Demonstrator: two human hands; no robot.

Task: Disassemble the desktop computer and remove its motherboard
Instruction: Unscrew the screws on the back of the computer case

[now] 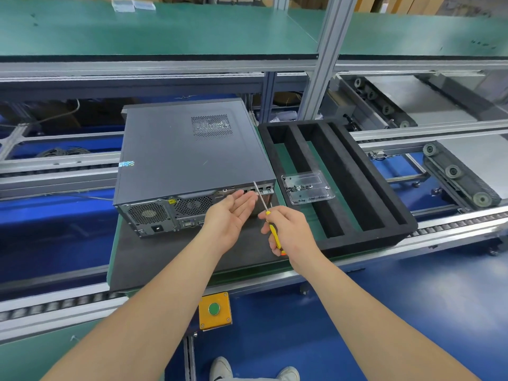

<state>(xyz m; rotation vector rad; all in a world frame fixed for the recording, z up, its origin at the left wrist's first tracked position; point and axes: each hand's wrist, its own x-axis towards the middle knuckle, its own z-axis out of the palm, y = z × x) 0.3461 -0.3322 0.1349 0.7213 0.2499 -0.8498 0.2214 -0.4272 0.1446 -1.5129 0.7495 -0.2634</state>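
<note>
The right hand (291,229) has its grip clamped around the yellow plastic handle of a slim steel-shafted screwdriver (261,199). The tool's long axis runs up and away from that grip, leaning left, so the tip meets the top right edge of the rear panel (192,207) of the dark grey metal desktop computer case (187,155), which lies flat on the black-matted tabletop (154,259). The left hand (231,213), its grip apart with palm up and fingers straight, hovers just left of the shaft; the case lid is on, the motherboard is hidden inside, and the panel fastener looks best reached by the right grip.
</note>
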